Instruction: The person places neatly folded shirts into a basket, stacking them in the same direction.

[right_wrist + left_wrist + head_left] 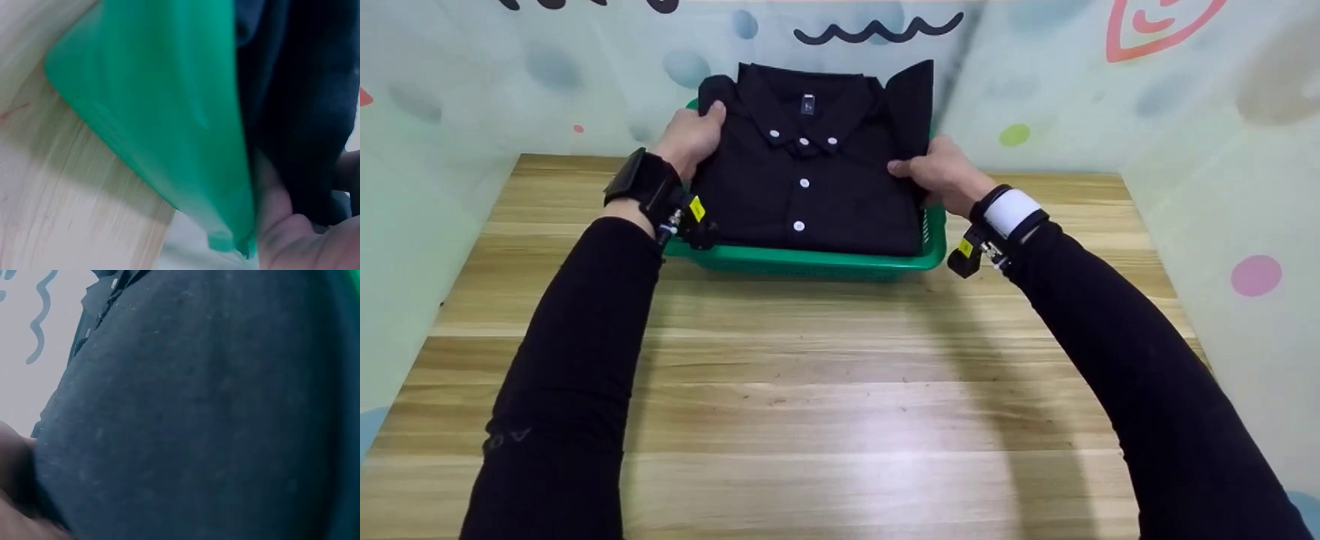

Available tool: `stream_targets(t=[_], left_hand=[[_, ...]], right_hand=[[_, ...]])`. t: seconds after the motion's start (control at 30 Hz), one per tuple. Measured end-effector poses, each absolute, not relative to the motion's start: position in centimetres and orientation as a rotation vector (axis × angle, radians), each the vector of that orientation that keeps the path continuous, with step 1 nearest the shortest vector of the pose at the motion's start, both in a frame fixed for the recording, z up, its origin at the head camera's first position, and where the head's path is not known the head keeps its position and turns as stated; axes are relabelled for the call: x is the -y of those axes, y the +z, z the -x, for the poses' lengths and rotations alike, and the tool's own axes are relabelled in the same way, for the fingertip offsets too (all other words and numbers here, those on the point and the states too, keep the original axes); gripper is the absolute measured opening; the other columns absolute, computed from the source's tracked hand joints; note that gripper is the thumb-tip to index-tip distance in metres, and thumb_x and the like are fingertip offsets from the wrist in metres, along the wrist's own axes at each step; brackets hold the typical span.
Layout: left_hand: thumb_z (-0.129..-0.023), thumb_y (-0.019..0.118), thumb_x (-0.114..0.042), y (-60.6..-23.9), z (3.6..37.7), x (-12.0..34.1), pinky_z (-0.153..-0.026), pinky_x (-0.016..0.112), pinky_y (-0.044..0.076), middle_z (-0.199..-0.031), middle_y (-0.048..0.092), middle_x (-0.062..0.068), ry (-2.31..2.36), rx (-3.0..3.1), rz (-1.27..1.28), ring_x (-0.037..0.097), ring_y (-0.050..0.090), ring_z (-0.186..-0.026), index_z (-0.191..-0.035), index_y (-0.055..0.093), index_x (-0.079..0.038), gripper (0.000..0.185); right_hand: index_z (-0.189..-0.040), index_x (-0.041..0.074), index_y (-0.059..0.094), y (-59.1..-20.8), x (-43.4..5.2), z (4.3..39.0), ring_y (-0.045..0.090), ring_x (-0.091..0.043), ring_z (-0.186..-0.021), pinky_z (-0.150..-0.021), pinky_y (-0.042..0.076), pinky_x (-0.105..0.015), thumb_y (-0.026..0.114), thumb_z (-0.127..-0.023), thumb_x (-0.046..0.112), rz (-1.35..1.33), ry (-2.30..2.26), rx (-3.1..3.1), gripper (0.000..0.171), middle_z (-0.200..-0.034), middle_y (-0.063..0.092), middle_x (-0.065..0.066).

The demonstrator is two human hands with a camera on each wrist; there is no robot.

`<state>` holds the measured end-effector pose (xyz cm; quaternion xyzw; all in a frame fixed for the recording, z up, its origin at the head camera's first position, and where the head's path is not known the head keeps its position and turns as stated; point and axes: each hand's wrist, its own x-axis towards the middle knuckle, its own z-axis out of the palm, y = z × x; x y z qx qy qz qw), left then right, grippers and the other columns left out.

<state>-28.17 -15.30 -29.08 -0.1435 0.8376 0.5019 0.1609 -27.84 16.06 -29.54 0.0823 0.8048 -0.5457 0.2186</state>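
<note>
A folded black button-up shirt (840, 199) with white buttons lies in a green plastic basket (810, 260), collar toward the back wall. My left hand (694, 139) grips its left edge near the shoulder, thumb on top. At the opposite edge my right hand (945, 172) holds the shirt, thumb over the front and fingers underneath. In the right wrist view, those fingers (273, 197) sit between the shirt (306, 112) and the basket wall (163, 95). Dark shirt cloth (185, 410) fills most of the left wrist view.
The basket stands on a wood-grain table (825, 390), close to the patterned back wall (1035, 97). More patterned panels border the table at left and right. Both wrists carry strapped-on cameras near the basket's rim.
</note>
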Motion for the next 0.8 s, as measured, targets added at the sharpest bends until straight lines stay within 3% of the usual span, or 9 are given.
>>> stream_targets(t=[0.2, 0.37, 0.53, 0.7, 0.8], left_hand=[[-0.107, 0.021, -0.041, -29.0, 27.6, 15.3, -0.114, 0.027, 0.018, -0.164, -0.006, 0.005, 1.429, -2.335, 0.413, 0.018, 0.005, -0.147, -0.155, -0.014, -0.009, 0.067], [-0.105, 0.029, -0.039, -29.2, 26.3, 15.0, -0.115, 0.027, 0.009, -0.16, -0.022, 0.007, 1.408, -2.344, 0.427, 0.017, -0.008, -0.146, -0.147, -0.03, -0.006, 0.079], [-0.104, 0.034, -0.036, -29.8, 24.4, 14.8, -0.115, 0.03, 0.0, -0.157, -0.026, 0.011, 1.415, -2.397, 0.361, 0.019, -0.013, -0.144, -0.141, -0.037, -0.003, 0.087], [-0.104, 0.035, -0.034, -30.0, 22.9, 14.7, -0.115, 0.031, -0.002, -0.157, -0.026, 0.013, 1.437, -2.429, 0.268, 0.018, -0.015, -0.143, -0.141, -0.037, -0.003, 0.087], [-0.104, 0.035, -0.034, -29.8, 22.3, 14.7, -0.115, 0.031, -0.002, -0.157, -0.026, 0.011, 1.458, -2.416, 0.254, 0.017, -0.015, -0.143, -0.142, -0.036, -0.004, 0.086]], right_hand=[[-0.134, 0.002, 0.037, -29.1, -16.6, 27.2, 0.058, -0.023, -0.105, -0.086, 0.052, -0.036, 0.059, -0.098, 0.009, -0.198, -1.552, -2.109, 0.043, -0.127, 0.047, -0.012], [-0.133, -0.001, 0.038, -29.2, -17.0, 26.1, 0.058, -0.024, -0.106, -0.089, 0.051, -0.036, 0.062, -0.095, 0.002, -0.187, -1.676, -1.973, 0.045, -0.129, 0.048, -0.014], [-0.134, -0.002, 0.027, -29.6, -17.3, 25.0, 0.061, -0.024, -0.098, -0.086, 0.053, -0.034, 0.065, -0.091, -0.003, -0.121, -1.706, -2.029, 0.056, -0.127, 0.046, -0.018], [-0.137, 0.002, 0.018, -29.5, -18.0, 24.7, 0.063, -0.021, -0.07, -0.076, 0.056, -0.034, 0.069, -0.09, 0.002, -0.059, -1.639, -2.18, 0.069, -0.105, 0.056, -0.019], [-0.138, 0.002, 0.019, -29.5, -18.5, 24.8, 0.063, -0.021, -0.063, -0.075, 0.057, -0.035, 0.069, -0.09, 0.004, -0.054, -1.64, -2.191, 0.07, -0.087, 0.06, -0.018]])
